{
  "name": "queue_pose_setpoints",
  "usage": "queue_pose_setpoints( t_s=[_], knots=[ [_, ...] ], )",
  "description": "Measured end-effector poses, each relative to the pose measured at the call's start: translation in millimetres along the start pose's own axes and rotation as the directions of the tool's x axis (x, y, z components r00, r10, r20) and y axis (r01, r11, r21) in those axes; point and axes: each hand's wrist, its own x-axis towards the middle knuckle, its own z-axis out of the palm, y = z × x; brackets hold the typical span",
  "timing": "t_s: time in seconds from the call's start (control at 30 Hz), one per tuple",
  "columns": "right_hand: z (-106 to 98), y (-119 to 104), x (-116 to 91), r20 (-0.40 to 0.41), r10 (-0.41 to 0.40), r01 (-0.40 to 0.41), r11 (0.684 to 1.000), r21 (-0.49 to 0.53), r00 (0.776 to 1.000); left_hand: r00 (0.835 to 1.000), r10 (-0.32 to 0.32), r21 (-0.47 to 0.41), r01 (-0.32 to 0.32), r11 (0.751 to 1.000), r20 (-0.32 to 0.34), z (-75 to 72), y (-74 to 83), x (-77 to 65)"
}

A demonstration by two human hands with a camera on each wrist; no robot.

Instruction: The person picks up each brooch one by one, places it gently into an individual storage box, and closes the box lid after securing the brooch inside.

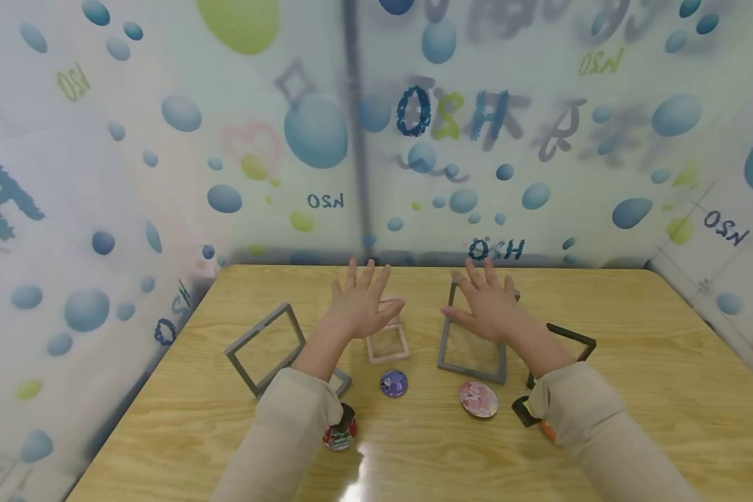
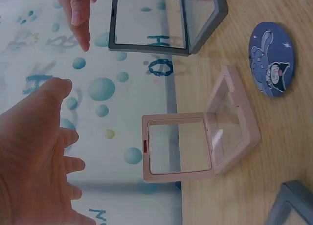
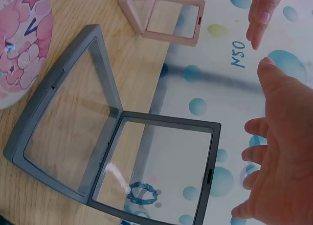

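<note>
My left hand (image 1: pixel 360 307) is held above the table with its fingers spread, holding nothing. Beneath it stands a small pink hinged display frame (image 2: pixel 181 178), its clear-windowed halves unfolded. A round blue-purple badge (image 1: pixel 394 383) with a cartoon figure lies in front of that frame. My right hand (image 1: pixel 492 310), likewise spread and bare, hovers over a larger grey hinged frame (image 1: pixel 473 374), which stands unfolded and is partly covered by the hand in the head view. Closer to me lies a pink cartoon badge (image 1: pixel 478 399). Neither hand touches anything.
Another grey frame (image 1: pixel 257 328) stands at the left, partly behind the left sleeve. A black frame (image 1: pixel 571 332) is at the right, partly hidden by the right forearm. A red-and-green badge (image 1: pixel 340 436) lies near the left sleeve. A patterned curtain (image 1: pixel 314 132) surrounds the wooden table (image 1: pixel 652 390).
</note>
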Motion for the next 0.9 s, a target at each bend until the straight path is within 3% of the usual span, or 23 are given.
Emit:
queue_pose_setpoints(
  t_s=[0.17,0.47,0.63,0.8,0.9],
  knots=[
    [4.9,-7.4,0.1,-0.011,-0.063,0.063,0.998,0.011,0.998,0.999,-0.013,-0.048,0.011,0.999,-0.029,11.6,-12.1,-20.6],
    [21.3,-25.9,-2.8,-0.033,-0.179,0.181,0.983,0.041,0.983,0.997,-0.021,-0.103,0.014,0.995,-0.074,35.1,-28.0,-72.0],
    [32.5,-43.8,-6.6,-0.045,-0.239,0.242,0.967,0.076,0.97,0.995,0.0,-0.165,-0.017,0.986,-0.102,39.7,-34.1,-95.9],
    [44.2,-66.7,-9.8,-0.07,-0.31,0.316,0.943,0.103,0.948,0.996,0.008,-0.258,-0.03,0.966,-0.088,40.1,-36.4,-116.6],
    [50.1,-81.8,-11.8,-0.066,-0.328,0.334,0.936,0.112,0.942,0.997,0.003,-0.235,-0.022,0.972,-0.082,41.1,-36.6,-126.3]
  ],
)
